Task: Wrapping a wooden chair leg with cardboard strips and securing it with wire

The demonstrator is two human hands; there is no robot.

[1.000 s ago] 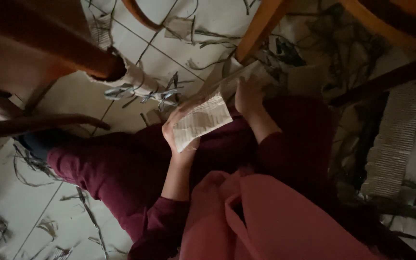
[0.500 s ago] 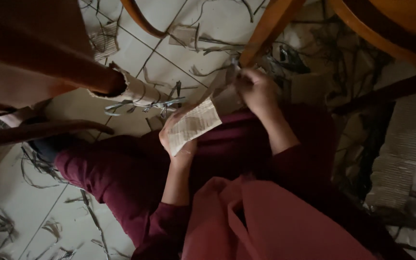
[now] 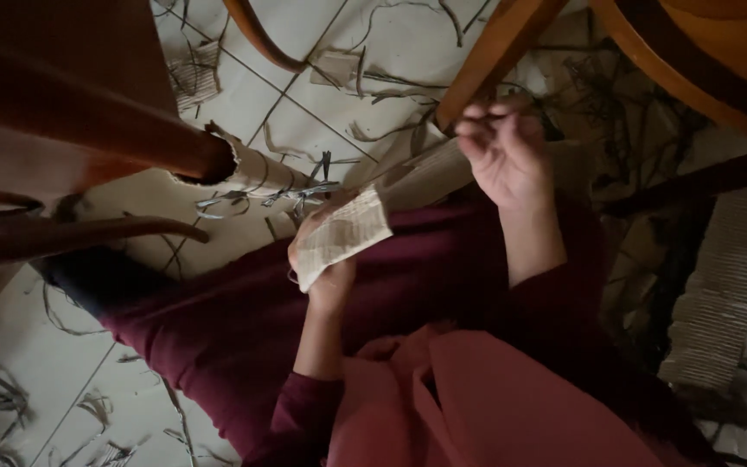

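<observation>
On the pale tiled floor [image 3: 373,52], littered with thin dark strips and scraps of cardboard, a person sits among wooden chair legs, lap covered in dark red cloth [image 3: 244,337]. To the right stands a stack of corrugated cardboard [image 3: 728,285], its ridged face pale in the dim light. A wooden chair leg [image 3: 494,52] rises just beyond the hands, and a torn cardboard tube [image 3: 261,173] lies on the tiles beside the left knee.

Over the lap, the left hand [image 3: 326,268] is closed around a flat piece of corrugated cardboard [image 3: 343,238], thumb and fingers clamped on its lower edge, so the sheet stands tilted above the thigh. From its upper end a long narrow strip [image 3: 417,173] runs up and to the right towards the right hand [image 3: 503,151]. That hand is raised, fingers curled inward with the tips drawn together, apparently pinching the strip's far end, though the grip itself is hard to make out.

The cardboard looks light and fairly stiff, yet easy to crease or tear along its ridges; a firm hold near an edge, as the left hand has, suits it best.
</observation>
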